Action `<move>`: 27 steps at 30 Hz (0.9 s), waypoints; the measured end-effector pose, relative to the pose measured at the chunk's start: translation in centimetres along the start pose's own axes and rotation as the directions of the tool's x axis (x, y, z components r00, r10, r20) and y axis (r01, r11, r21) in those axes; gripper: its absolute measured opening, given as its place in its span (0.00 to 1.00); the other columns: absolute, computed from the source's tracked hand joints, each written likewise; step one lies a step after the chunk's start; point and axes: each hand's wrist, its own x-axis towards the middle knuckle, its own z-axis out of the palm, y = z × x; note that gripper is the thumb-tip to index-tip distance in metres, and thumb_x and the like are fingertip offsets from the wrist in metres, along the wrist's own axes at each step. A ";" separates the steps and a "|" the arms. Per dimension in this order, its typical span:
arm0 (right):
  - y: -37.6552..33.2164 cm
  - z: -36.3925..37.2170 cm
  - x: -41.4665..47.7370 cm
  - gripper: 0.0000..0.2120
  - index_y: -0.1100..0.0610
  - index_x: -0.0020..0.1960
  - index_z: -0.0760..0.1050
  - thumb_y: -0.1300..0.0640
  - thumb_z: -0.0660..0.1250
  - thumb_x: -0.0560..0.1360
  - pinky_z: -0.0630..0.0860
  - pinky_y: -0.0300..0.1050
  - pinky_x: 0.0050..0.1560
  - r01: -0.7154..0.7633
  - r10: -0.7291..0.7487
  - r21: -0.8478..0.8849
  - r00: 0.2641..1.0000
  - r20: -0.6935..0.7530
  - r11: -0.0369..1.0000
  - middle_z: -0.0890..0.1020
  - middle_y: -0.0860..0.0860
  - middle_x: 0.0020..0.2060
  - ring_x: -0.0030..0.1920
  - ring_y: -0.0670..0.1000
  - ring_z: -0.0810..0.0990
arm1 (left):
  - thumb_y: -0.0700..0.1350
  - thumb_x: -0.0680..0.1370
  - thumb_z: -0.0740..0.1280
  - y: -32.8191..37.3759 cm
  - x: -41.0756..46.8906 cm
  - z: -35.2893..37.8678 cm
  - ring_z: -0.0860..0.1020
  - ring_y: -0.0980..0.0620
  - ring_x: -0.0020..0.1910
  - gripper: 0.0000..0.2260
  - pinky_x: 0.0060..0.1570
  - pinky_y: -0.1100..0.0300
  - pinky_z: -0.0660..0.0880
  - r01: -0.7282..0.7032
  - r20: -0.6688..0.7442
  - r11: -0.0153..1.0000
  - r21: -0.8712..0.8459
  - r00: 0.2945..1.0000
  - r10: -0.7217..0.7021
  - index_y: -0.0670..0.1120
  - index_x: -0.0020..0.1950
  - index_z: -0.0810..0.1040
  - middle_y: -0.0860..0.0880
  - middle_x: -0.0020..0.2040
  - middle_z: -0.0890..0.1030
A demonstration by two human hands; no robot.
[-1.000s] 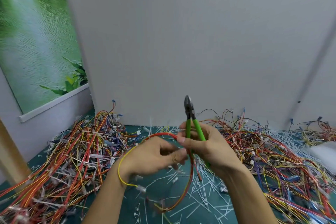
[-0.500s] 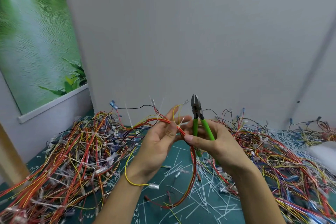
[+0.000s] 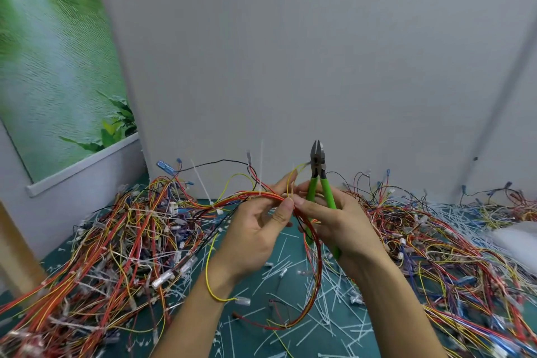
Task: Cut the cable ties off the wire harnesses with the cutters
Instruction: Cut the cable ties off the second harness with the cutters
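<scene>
Head-cam view, lower ctr of frame: two bare hands meet over a green mat (image 3: 255, 338) littered w/ cut white ties (image 3: 328, 308). The left hand (image 3: 255, 229) pinches a red-orange-yellow wire harness (image 3: 247, 196) btwn thumb and fingers.

The right hand (image 3: 338, 222) has its fingers wrapped round the green handles of the cutters (image 3: 318, 171). The tips point straight up at frame ctr, jaws a slit apart. Its thumb and forefinger also touch the bundle beside the left thumb.

Prob. step: btwn cuts, feeling along the bundle for the next tie. A white cable tie (image 3: 261, 167) stands upright on the harness just left of the hands. The next move calls for tipping the cutters down and sliding one blade under that strap only, w/o nicking wires.

Tangled harness piles (image 3: 122, 241) fill lower left and lower right.
</scene>
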 end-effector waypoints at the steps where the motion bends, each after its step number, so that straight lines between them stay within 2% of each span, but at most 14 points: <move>1: 0.0 0.0 0.0 0.08 0.52 0.47 0.86 0.60 0.80 0.69 0.81 0.42 0.39 -0.001 0.001 0.062 1.000 0.001 0.998 0.87 0.56 0.47 0.45 0.50 0.86 | 0.45 0.82 0.63 0.0 0.0 0.2 0.78 0.52 0.66 0.13 0.52 0.59 0.79 -0.006 -0.011 1.000 -0.007 1.000 0.006 0.56 0.63 0.82 0.56 0.72 0.75; 3: 0.0 -0.1 0.1 0.11 0.50 0.45 0.86 0.64 0.80 0.67 0.81 0.43 0.38 0.012 -0.011 0.152 1.000 -0.004 0.988 0.85 0.55 0.45 0.42 0.51 0.85 | 0.47 0.81 0.65 0.1 -0.1 0.9 0.79 0.52 0.65 0.13 0.53 0.53 0.81 -0.003 -0.055 1.000 -0.014 0.998 0.002 0.62 0.60 0.83 0.54 0.71 0.77; 5: 0.0 -0.3 0.1 0.12 0.50 0.44 0.86 0.64 0.78 0.65 0.81 0.44 0.39 0.028 -0.025 0.162 0.999 -0.021 0.986 0.84 0.54 0.43 0.42 0.51 0.84 | 0.49 0.79 0.67 -0.1 -0.1 1.5 0.81 0.50 0.62 0.10 0.53 0.47 0.81 0.006 -0.122 1.000 -0.027 0.992 -0.010 0.58 0.59 0.83 0.54 0.67 0.80; 7: 0.1 -0.4 0.2 0.13 0.52 0.46 0.85 0.65 0.80 0.65 0.81 0.43 0.40 0.044 -0.037 0.134 0.998 -0.054 0.990 0.85 0.55 0.44 0.43 0.51 0.84 | 0.49 0.79 0.68 -0.3 -0.1 2.0 0.82 0.47 0.58 0.10 0.51 0.46 0.82 0.011 -0.180 0.999 -0.037 0.984 -0.018 0.55 0.59 0.83 0.53 0.64 0.82; 9: 0.2 -0.3 0.3 0.13 0.56 0.50 0.83 0.66 0.80 0.68 0.81 0.42 0.42 0.059 -0.048 0.090 0.992 -0.115 0.994 0.86 0.55 0.44 0.45 0.52 0.85 | 0.48 0.79 0.68 -0.4 -0.2 2.0 0.83 0.47 0.55 0.08 0.50 0.49 0.82 0.014 -0.209 0.998 -0.061 0.978 -0.027 0.56 0.57 0.84 0.53 0.63 0.83; 11: 0.4 -0.2 0.3 0.13 0.59 0.52 0.81 0.67 0.78 0.71 0.81 0.39 0.43 0.085 -0.077 0.041 0.982 -0.170 0.996 0.87 0.54 0.43 0.45 0.50 0.86 | 0.46 0.80 0.68 -0.5 -0.2 1.9 0.83 0.49 0.57 0.09 0.50 0.51 0.82 0.018 -0.211 0.998 -0.062 0.977 -0.031 0.56 0.57 0.84 0.53 0.62 0.84; 13: 0.6 -0.1 0.4 0.12 0.57 0.52 0.82 0.64 0.79 0.72 0.80 0.36 0.43 0.107 -0.109 -0.020 0.973 -0.205 0.994 0.87 0.52 0.42 0.43 0.48 0.85 | 0.46 0.80 0.67 -0.6 -0.2 1.8 0.83 0.51 0.58 0.10 0.50 0.52 0.82 0.021 -0.213 0.999 -0.048 0.977 -0.031 0.56 0.59 0.82 0.54 0.61 0.84; 16: 0.7 0.0 0.4 0.12 0.54 0.52 0.82 0.57 0.81 0.71 0.81 0.39 0.41 0.095 -0.112 -0.085 0.969 -0.220 0.992 0.86 0.52 0.41 0.42 0.48 0.85 | 0.49 0.79 0.68 -0.5 -0.1 1.7 0.83 0.54 0.57 0.10 0.48 0.54 0.83 0.001 -0.223 1.000 -0.018 0.975 -0.005 0.62 0.57 0.83 0.58 0.62 0.83; 20: 0.5 -0.3 0.3 0.10 0.53 0.51 0.83 0.56 0.79 0.72 0.80 0.36 0.38 0.046 -0.063 -0.091 0.978 -0.200 0.995 0.88 0.53 0.45 0.44 0.48 0.87 | 0.51 0.78 0.68 -0.3 -0.2 1.7 0.83 0.57 0.53 0.11 0.44 0.60 0.81 0.005 -0.203 1.000 -0.005 0.979 -0.006 0.69 0.53 0.83 0.59 0.66 0.79; 24: 0.6 -0.5 0.4 0.08 0.54 0.53 0.83 0.58 0.77 0.75 0.82 0.37 0.39 0.001 -0.021 -0.119 0.987 -0.162 0.993 0.88 0.53 0.46 0.45 0.47 0.87 | 0.49 0.78 0.68 -0.6 -0.2 1.8 0.81 0.63 0.45 0.09 0.42 0.66 0.77 0.048 -0.194 0.998 -0.035 0.979 -0.053 0.55 0.56 0.83 0.65 0.64 0.79; 27: 0.8 -0.6 0.7 0.10 0.57 0.55 0.83 0.62 0.76 0.74 0.80 0.47 0.42 -0.037 0.039 0.015 0.989 -0.144 0.999 0.87 0.52 0.42 0.43 0.49 0.85 | 0.49 0.77 0.68 -0.8 -0.2 1.8 0.80 0.64 0.44 0.09 0.43 0.66 0.77 0.059 -0.173 0.997 -0.054 0.983 -0.067 0.56 0.56 0.82 0.65 0.58 0.82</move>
